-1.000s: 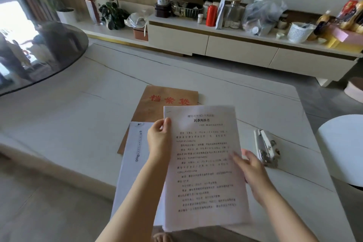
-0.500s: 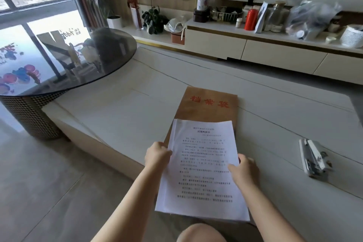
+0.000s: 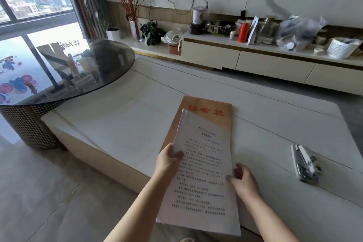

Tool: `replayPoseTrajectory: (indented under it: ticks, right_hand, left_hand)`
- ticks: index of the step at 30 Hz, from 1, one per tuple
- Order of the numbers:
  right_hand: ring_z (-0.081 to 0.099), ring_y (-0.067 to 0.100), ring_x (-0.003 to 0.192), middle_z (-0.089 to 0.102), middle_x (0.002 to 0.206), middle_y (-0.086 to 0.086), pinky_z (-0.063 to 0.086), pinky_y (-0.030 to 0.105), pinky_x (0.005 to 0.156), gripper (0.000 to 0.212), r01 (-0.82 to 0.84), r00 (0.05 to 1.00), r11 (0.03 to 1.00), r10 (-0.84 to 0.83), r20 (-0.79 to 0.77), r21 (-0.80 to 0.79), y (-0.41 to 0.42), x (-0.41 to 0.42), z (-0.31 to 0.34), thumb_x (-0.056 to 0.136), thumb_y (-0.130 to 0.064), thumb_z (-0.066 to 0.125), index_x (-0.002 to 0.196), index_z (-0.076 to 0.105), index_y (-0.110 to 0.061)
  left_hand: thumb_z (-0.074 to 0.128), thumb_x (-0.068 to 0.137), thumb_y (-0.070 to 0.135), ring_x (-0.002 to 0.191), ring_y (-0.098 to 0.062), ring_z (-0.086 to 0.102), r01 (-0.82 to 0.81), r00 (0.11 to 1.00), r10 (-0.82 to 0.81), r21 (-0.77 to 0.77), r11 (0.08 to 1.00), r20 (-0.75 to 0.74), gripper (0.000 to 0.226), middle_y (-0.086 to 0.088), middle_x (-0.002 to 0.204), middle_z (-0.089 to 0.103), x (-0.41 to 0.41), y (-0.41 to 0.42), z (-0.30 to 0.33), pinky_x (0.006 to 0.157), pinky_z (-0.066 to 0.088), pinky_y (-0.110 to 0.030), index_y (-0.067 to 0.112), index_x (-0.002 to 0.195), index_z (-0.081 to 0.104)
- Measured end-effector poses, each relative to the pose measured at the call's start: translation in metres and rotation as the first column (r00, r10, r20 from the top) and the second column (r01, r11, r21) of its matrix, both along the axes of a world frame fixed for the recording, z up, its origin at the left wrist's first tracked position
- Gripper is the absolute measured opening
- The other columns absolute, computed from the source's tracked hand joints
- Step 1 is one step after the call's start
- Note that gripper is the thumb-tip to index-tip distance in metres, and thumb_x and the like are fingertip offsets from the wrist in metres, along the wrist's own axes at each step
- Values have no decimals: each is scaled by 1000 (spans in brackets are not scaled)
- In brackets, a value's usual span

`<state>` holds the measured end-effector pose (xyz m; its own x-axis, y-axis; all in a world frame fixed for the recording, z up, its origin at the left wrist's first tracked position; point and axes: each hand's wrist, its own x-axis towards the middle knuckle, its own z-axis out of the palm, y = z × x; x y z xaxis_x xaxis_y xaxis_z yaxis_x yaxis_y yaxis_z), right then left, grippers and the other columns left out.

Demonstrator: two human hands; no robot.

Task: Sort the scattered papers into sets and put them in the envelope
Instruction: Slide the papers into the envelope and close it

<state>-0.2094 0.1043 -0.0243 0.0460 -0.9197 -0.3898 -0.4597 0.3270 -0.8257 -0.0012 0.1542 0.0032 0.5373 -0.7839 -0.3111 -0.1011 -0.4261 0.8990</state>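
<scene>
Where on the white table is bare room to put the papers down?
Free: the wide patch of the white table left of the envelope, and the strip between envelope and stapler. Crowded: the sideboard.

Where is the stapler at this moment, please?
In the head view, the stapler lies on the white table, right of the papers and beyond the right hand, touching neither.

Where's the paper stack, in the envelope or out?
Out. Both hands hold the paper stack over the brown envelope, which lies flat on the table.
</scene>
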Motion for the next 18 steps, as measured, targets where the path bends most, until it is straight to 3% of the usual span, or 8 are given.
replayPoseTrajectory:
  ticks: [4,7,10,12,14,15,16,18]
  right_hand:
    - [60,20,115,63,126,-1,44,47,100,67,-67,950,994,38,311,82,-16,-35,7,75,-39,75,133,46,-23]
    - [68,23,98,71,108,2,54,45,84,31,-188,877,975,113,467,118,-21,-57,23,86,-18,64,116,57,-21]
    - [69,22,82,73,92,5,52,33,70,19,-3,928,996,37,371,-90,-41,-77,32,90,-1,56,99,63,-16]
    - [63,23,76,70,90,9,47,31,68,17,158,953,973,-106,285,-166,-63,-94,29,89,1,55,92,63,-13]
    - [59,27,78,66,98,14,45,32,68,16,269,944,947,-223,241,-175,-82,-111,24,89,0,54,94,59,-15]
    - [58,29,81,64,102,15,45,34,70,18,306,945,931,-272,180,-198,-87,-120,22,90,-3,53,100,58,-16]
    - [56,30,84,63,105,16,45,36,72,22,316,949,921,-306,79,-228,-93,-129,16,90,-5,52,108,59,-16]
    - [53,30,88,61,113,18,39,34,72,32,269,946,927,-305,-108,-260,-97,-140,5,92,-8,50,123,55,-11]
  left_hand:
    - [59,91,9,84,-34,69,132,975,-157,-157,979,-160,8,-15,97,70,-2,-23,43,73,59,-49,9,99,60]
    - [63,89,9,90,-37,69,126,959,-165,-175,976,-230,13,-16,101,71,-14,-56,53,80,57,-52,12,102,63]
    - [62,91,16,85,-30,68,129,955,-167,-163,978,-245,21,-13,99,70,-34,-97,50,81,57,-44,5,109,63]
    - [57,94,24,79,-23,65,152,959,-182,-151,977,-215,18,-9,91,67,-49,-118,39,76,56,-36,9,99,65]
    - [53,93,27,77,-17,62,165,985,-163,-16,986,60,12,-1,89,63,-58,-130,16,68,52,-28,18,90,61]
    - [54,91,30,87,-17,62,220,926,-241,104,970,289,13,2,97,63,-61,-130,4,72,50,-26,23,98,61]
    - [54,87,38,105,-19,59,296,779,-390,260,919,490,25,3,110,61,-65,-128,-12,84,48,-28,27,109,60]
    - [55,75,64,140,-28,26,388,465,-671,548,741,577,65,1,145,38,-75,-123,-33,111,28,-47,37,133,44]
